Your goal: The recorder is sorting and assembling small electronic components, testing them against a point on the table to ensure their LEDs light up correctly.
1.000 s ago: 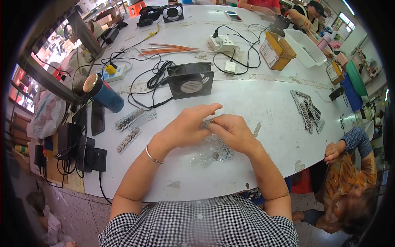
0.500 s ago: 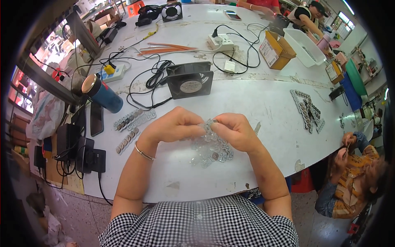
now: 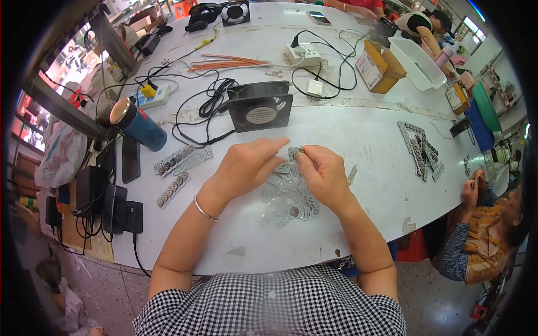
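Note:
A loose pile of small, flat, pale grey pieces (image 3: 286, 193) lies on the white table in front of me. My right hand (image 3: 325, 172) pinches one small grey piece (image 3: 294, 151) between thumb and fingers, above the far edge of the pile. Left of it, my left hand (image 3: 250, 166) is empty, its fingers stretched and the thumb apart. Beyond my left forearm are rows of similar pieces with dark round centres (image 3: 174, 190), and a longer row (image 3: 179, 159) lies behind them. More such strips (image 3: 419, 150) are grouped at the right.
A black box fan (image 3: 259, 106) with a coiled cable stands beyond my hands. At left are a blue flask (image 3: 139, 126), a phone (image 3: 131, 159) and black power adapters (image 3: 115, 207). A yellow-brown carton (image 3: 378, 67) and white tub (image 3: 416, 64) stand far right. A co-worker (image 3: 482, 235) sits at right.
My left hand has drawn away from the right hand and its fingers have straightened. The right hand has risen slightly off the pile with the small piece. The co-worker at right has shifted.

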Demonstrator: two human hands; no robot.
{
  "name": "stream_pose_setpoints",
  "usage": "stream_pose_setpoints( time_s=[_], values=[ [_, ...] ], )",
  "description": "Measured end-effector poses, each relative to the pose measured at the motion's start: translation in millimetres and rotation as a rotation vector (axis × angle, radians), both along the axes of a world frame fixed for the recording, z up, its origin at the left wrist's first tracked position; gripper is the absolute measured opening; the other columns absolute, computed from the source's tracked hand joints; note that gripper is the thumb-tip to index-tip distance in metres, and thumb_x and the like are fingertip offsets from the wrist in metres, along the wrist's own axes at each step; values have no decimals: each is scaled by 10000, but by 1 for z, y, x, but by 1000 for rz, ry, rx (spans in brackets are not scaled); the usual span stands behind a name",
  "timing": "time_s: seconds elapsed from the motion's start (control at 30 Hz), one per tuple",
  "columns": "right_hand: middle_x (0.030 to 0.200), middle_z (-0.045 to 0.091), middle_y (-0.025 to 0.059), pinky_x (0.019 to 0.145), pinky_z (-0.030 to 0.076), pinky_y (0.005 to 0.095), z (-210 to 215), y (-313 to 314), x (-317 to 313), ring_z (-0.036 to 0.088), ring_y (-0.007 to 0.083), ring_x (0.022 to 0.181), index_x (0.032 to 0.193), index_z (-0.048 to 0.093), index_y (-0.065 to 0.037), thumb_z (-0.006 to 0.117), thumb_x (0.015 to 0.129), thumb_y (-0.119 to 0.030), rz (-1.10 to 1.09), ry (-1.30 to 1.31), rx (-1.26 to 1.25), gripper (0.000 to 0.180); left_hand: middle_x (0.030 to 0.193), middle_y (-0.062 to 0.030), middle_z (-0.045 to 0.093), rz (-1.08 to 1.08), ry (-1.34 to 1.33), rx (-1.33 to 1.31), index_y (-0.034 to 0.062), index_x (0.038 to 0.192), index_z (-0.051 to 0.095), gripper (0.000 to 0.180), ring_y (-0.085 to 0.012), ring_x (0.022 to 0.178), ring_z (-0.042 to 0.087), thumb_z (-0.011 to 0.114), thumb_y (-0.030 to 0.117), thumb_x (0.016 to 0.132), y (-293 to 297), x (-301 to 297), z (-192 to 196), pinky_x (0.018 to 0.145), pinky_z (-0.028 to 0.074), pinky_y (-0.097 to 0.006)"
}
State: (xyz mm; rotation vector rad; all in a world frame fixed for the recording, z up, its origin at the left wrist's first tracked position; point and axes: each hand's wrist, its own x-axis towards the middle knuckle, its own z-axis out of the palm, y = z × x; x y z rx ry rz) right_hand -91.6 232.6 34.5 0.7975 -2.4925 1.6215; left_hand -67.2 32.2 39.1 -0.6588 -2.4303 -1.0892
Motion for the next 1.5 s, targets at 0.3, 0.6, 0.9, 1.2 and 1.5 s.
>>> stream_pose_setpoints(
  time_s=[0.3, 0.6, 0.9, 1.2, 1.5],
  values=[
    [696, 558, 107, 602, 415, 327, -2, 0, 0, 500, 194, 641, 887, 624, 40, 584, 920, -98, 40, 29, 36, 148, 863, -117, 697, -19, 178, -165, 43, 1063, 675, 290, -270, 696, 667, 738, 40, 780, -2, -3, -6, 601, 544, -325],
    [698, 564, 108, 612, 424, 326, -7, -5, 0, 507, 191, 646, 893, 633, 38, 585, 922, -92, 42, 54, -56, 142, 854, -122, 703, -38, 271, -146, 36, 1033, 673, 272, -279, 714, 683, 733, 19, 769, -4, -7, -12, 613, 557, -327],
    [685, 550, 106, 601, 413, 325, -4, -3, -1, 499, 188, 636, 870, 625, 31, 585, 920, -88, 32, 54, 10, 135, 864, -127, 706, -25, 251, -128, 29, 1026, 678, 264, -277, 696, 680, 733, 8, 769, -2, -8, -14, 601, 552, -324],
    [721, 592, 67, 591, 427, 286, -1, -6, 1, 515, 131, 646, 955, 668, 36, 606, 937, -104, -16, 36, -17, 154, 773, -96, 656, 20, 245, -14, 50, 1016, 660, 240, -270, 630, 630, 699, 23, 781, 3, -9, -17, 546, 502, -339],
    [713, 587, 48, 583, 419, 271, -4, -25, -13, 502, 103, 646, 952, 674, 40, 623, 944, -140, -54, 34, -58, 187, 845, -131, 688, 118, 254, 3, 5, 1045, 668, 245, -249, 659, 656, 693, -23, 803, -5, -12, -21, 578, 518, -310]
  ],
)
